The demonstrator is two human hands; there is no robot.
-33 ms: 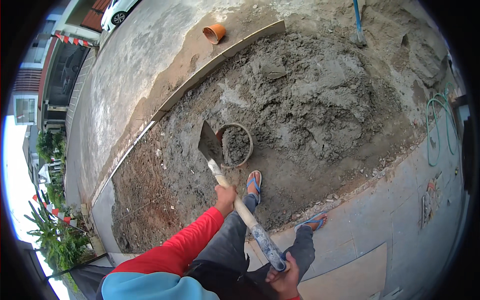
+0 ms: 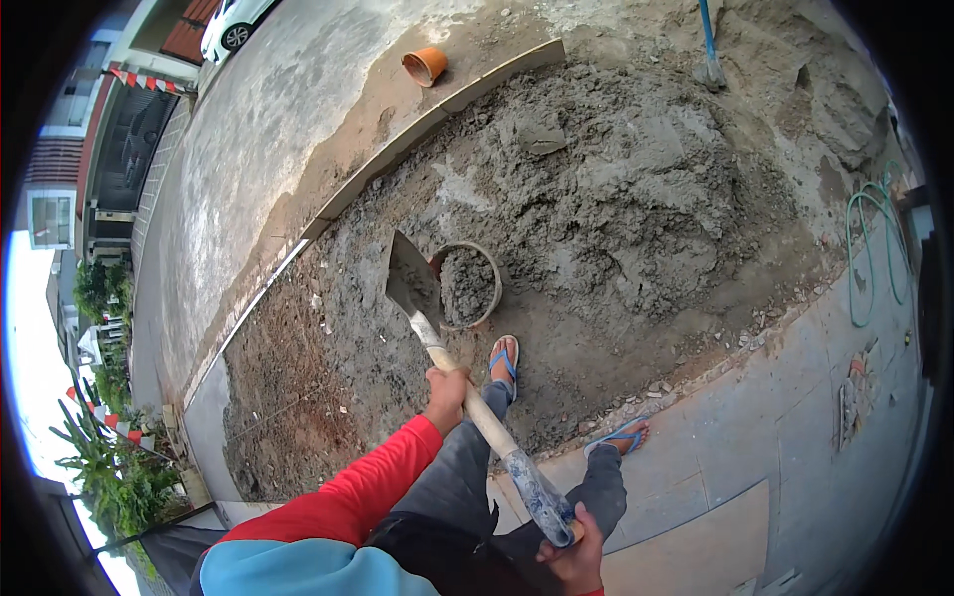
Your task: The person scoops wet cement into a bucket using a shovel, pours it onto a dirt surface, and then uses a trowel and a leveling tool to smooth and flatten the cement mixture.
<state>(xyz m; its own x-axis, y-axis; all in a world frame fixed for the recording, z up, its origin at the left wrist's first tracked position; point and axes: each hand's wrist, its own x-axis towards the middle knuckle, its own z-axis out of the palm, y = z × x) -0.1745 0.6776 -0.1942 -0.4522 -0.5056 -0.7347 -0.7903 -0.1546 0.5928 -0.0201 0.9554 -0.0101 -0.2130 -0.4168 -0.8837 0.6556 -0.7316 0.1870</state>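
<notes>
My left hand is wrapped round the pale wooden shaft of a shovel, partway down toward the blade. Lower in the view, my right hand is closed round the handle end, which is smeared blue and white. The metal blade is coated with grey residue and sits tilted beside the left rim of a bucket, hiding part of it. That round bucket stands on the ground and holds wet grey mortar.
A large heap of wet mortar spreads to the right, bordered by a low board. An orange bucket lies tipped beyond it. A blue-handled tool stands at the far right, near a green hose. My sandalled feet stand close by.
The shovel blade has shifted slightly left and away from the bucket, and the handle end has moved slightly right and down with my right hand. Both hands keep their hold.
</notes>
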